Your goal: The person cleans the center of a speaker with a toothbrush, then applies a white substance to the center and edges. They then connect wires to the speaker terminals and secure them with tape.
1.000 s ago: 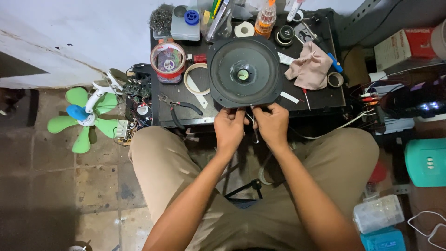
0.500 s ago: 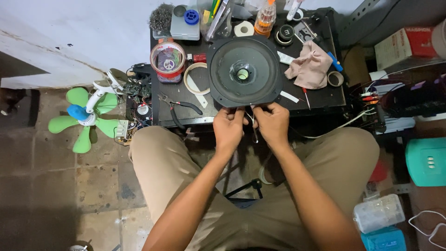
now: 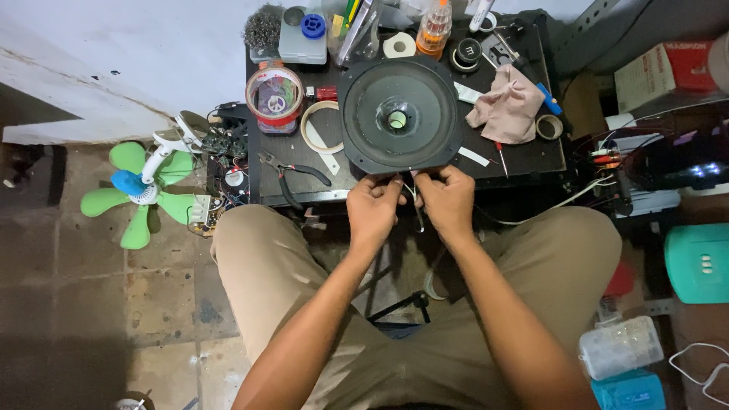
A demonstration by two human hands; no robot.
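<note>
Your left hand (image 3: 373,206) and right hand (image 3: 448,199) pinch thin wires (image 3: 414,196) at near rim of round black speaker cone (image 3: 400,114), flat on dark worktable (image 3: 524,156). Wire-joining step likely; next needs steady fingertip alignment.

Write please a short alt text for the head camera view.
Both hands, left hand and right hand, pinch thin wires at the near edge of a round black speaker on a cluttered black table. Pliers lie left.
</note>
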